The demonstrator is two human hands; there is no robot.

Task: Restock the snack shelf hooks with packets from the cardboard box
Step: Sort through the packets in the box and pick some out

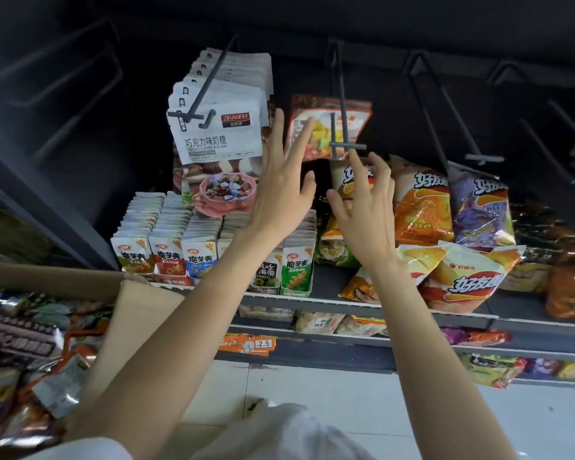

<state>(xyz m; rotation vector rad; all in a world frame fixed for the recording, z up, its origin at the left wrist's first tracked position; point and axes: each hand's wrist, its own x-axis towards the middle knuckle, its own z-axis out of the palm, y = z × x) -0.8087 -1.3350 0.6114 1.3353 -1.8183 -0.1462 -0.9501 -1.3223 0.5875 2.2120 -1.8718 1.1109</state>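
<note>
Both up at the hook point(341, 127): left hand point(281, 180) fingers spread, touching the hung packet point(316, 127); right hand point(362, 207) fingers released, grasping nothing, just below.

The hooks point(342, 127) are seen as matt dark metal; the white packets point(218, 134) are of smooth, faintly glossy film; the crisp bags point(424, 207) are shiny plastic; the cardboard box point(140, 313) is dull brown and rough-edged; foil, perhaps, is glimpsed inside it; the floor tiles point(346, 400) are smooth.
</note>
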